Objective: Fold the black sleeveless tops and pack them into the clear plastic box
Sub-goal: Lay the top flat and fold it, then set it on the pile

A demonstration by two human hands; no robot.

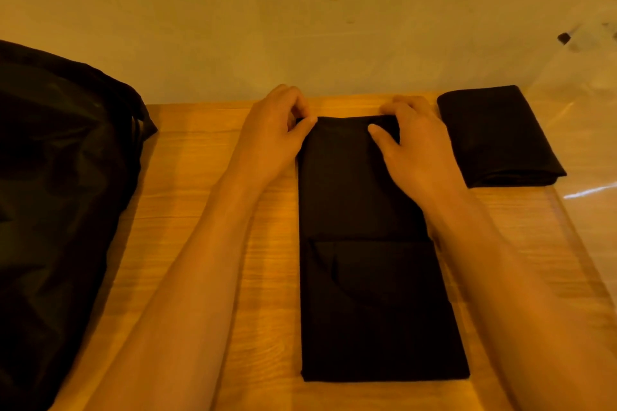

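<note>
Nearest to us, the black top lies flat on the wooden counter as one long narrow strip, with its near end square to the counter edge. We judge that its sides are already turned in, because the strip has straight long edges and a layer edge crosses it about the middle.

Further along, both forearms reach forward on each side of the strip. The left hand pinches the far left corner between thumb and curled fingers. The right hand grips the far right corner, with the thumb on the cloth and the fingers curled over the far edge. Holding the two corners together keeps the edge straight, so we think the next fold brings this far end toward the near end.

At the left, a loose pile of black cloth lies on the counter, probably tops waiting to be folded. It is well apart from the strip.

At the far right lies a folded top, a compact rectangle just beside the right hand. Around and behind it we see shiny clear plastic, probably the box. We cannot tell whether the folded top is inside it or only beside it. Behind everything stands a plain wall.
</note>
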